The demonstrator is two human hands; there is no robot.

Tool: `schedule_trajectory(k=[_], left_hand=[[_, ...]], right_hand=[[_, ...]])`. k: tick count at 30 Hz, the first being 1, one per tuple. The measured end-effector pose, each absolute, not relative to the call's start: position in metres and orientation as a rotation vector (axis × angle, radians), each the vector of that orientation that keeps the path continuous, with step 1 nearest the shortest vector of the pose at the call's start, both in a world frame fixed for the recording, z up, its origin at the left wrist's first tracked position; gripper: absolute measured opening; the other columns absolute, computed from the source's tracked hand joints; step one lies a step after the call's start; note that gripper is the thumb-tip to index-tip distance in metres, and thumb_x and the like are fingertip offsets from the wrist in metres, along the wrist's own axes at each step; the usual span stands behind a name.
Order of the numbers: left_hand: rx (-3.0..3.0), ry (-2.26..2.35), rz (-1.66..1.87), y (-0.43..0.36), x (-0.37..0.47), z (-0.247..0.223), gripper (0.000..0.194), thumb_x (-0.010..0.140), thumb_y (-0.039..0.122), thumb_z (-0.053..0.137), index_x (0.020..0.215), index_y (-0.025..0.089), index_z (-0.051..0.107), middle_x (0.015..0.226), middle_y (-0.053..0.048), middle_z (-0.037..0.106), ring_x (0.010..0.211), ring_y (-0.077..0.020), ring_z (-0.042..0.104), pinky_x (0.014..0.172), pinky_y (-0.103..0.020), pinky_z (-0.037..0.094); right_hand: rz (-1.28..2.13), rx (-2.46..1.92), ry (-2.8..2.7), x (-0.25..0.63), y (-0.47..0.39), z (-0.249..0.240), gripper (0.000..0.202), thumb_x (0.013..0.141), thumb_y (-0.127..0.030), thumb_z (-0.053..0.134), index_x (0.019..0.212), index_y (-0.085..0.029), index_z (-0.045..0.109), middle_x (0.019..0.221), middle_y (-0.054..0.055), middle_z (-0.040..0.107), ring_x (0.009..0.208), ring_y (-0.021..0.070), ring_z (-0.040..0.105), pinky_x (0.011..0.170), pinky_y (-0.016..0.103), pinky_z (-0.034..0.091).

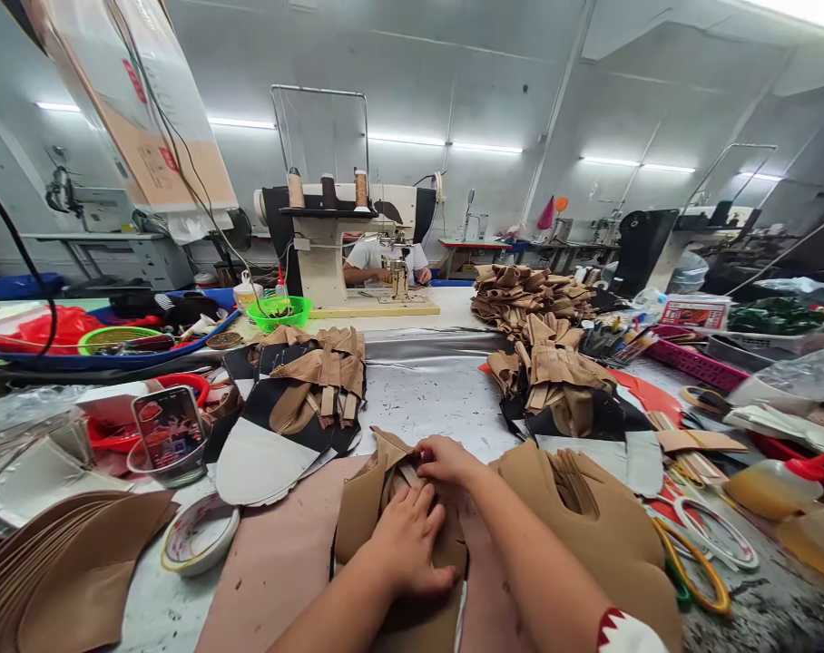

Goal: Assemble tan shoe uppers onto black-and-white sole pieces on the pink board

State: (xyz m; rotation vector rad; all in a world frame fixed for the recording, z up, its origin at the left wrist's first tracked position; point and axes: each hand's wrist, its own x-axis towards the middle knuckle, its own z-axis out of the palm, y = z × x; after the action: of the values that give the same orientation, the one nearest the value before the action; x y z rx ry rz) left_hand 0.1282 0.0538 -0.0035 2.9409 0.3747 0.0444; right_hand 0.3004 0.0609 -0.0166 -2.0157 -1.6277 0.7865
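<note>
A brown leather-like piece (pixel 358 508) with a flap and strap lies in front of me on a pink mat (pixel 276 535). My left hand (pixel 408 535) lies flat on it, fingers stretched forward and thumb apart. At the far end of the piece, my right hand (pixel 449 461) has its fingers curled in a pinch on the edge near the strap. Its fingertips are partly hidden. Just to the right rests a stack of brown cut pieces (pixel 589 517) with a slot-like opening.
A roll of tape (pixel 201 535) and brown panels (pixel 78 580) lie left. Bundles of strapped pieces (pixel 323 372) stand ahead. To the right are yellow-handled scissors (pixel 698 571) and a glue bottle (pixel 779 485). A person sits behind a sewing machine (pixel 330 245).
</note>
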Motion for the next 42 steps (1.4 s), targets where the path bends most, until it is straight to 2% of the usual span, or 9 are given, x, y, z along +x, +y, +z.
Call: schedule_trajectory(k=[10,14,16,19,24,28,33,36,42], left_hand=[[2.905,0.222,0.028,0.064,0.121,-0.010,0.070,0.076,0.064,0.047,0.132,0.023,0.041,0.141,-0.014,0.038,0.131,-0.0348,0.026,0.102,-0.049,0.026],[2.945,0.215,0.096,0.061,0.120,-0.014,0.071,0.075,0.061,0.051,0.133,0.022,0.040,0.142,-0.013,0.036,0.130,-0.0368,0.026,0.101,-0.051,0.027],[2.959,0.235,0.194,0.051,0.115,-0.020,0.061,0.081,0.053,0.049,0.131,0.019,0.043,0.139,-0.014,0.040,0.129,-0.0346,0.030,0.101,-0.048,0.027],[2.942,0.204,0.313,0.027,0.103,-0.029,0.041,0.087,0.040,0.045,0.123,0.022,0.050,0.128,-0.010,0.053,0.123,-0.0299,0.040,0.101,-0.046,0.029],[2.936,0.041,0.332,-0.012,0.071,-0.031,0.060,0.081,0.058,0.050,0.127,0.020,0.044,0.132,-0.009,0.049,0.122,-0.0261,0.041,0.106,-0.039,0.026],[2.970,0.240,0.308,-0.016,0.024,-0.031,0.051,0.089,0.047,0.042,0.132,0.020,0.039,0.139,-0.009,0.042,0.127,-0.0252,0.037,0.106,-0.038,0.027],[2.895,0.638,0.146,-0.011,-0.021,-0.043,0.085,0.083,0.047,0.052,0.144,0.014,0.002,0.147,-0.017,0.019,0.133,-0.0335,0.021,0.105,-0.048,0.028],[2.857,0.637,0.097,-0.011,-0.022,-0.045,0.082,0.083,0.047,0.051,0.144,0.013,0.007,0.146,-0.018,0.015,0.133,-0.0344,0.017,0.106,-0.049,0.026],[2.788,0.694,-0.176,-0.014,-0.013,-0.030,0.071,0.086,0.046,0.047,0.139,0.004,0.026,0.144,-0.023,0.017,0.133,-0.0361,0.017,0.106,-0.048,0.026]], right_hand=[[0.664,-2.092,-1.444,0.289,0.042,-0.001,0.026,0.076,-0.006,0.046,0.083,-0.019,0.068,0.087,0.004,0.068,0.085,0.0170,0.060,0.078,0.025,0.042],[0.529,-2.029,-1.295,0.260,0.004,-0.005,0.036,0.085,-0.010,0.030,0.104,-0.019,0.058,0.106,0.007,0.063,0.100,0.0167,0.056,0.086,0.026,0.042],[0.491,-1.957,-1.184,0.241,-0.013,-0.008,0.036,0.087,-0.012,0.025,0.106,-0.019,0.055,0.105,0.008,0.063,0.098,0.0168,0.057,0.085,0.027,0.044],[0.412,-1.807,-1.303,0.216,-0.018,-0.004,0.032,0.084,-0.012,0.032,0.102,-0.020,0.057,0.104,0.008,0.063,0.100,0.0189,0.056,0.090,0.031,0.043],[0.403,-1.683,-1.966,0.187,0.014,0.019,0.034,0.080,-0.017,0.049,0.113,-0.020,0.056,0.125,0.010,0.055,0.118,0.0263,0.044,0.104,0.046,0.027],[0.350,-1.668,-2.143,0.176,0.017,0.028,0.017,0.075,-0.011,0.053,0.087,-0.020,0.062,0.108,0.007,0.062,0.105,0.0239,0.050,0.097,0.042,0.032],[0.398,-1.705,-2.152,0.172,0.005,0.031,0.003,0.074,-0.017,0.058,0.074,-0.020,0.058,0.085,0.005,0.063,0.083,0.0201,0.055,0.072,0.029,0.038],[0.563,-1.882,-2.112,0.168,0.016,0.032,0.006,0.079,-0.025,0.056,0.079,-0.020,0.059,0.083,0.005,0.065,0.077,0.0198,0.057,0.063,0.028,0.035],[0.756,-2.055,-2.083,0.171,0.053,0.023,0.004,0.076,-0.020,0.059,0.076,-0.019,0.063,0.080,0.004,0.068,0.075,0.0179,0.058,0.057,0.025,0.032]])
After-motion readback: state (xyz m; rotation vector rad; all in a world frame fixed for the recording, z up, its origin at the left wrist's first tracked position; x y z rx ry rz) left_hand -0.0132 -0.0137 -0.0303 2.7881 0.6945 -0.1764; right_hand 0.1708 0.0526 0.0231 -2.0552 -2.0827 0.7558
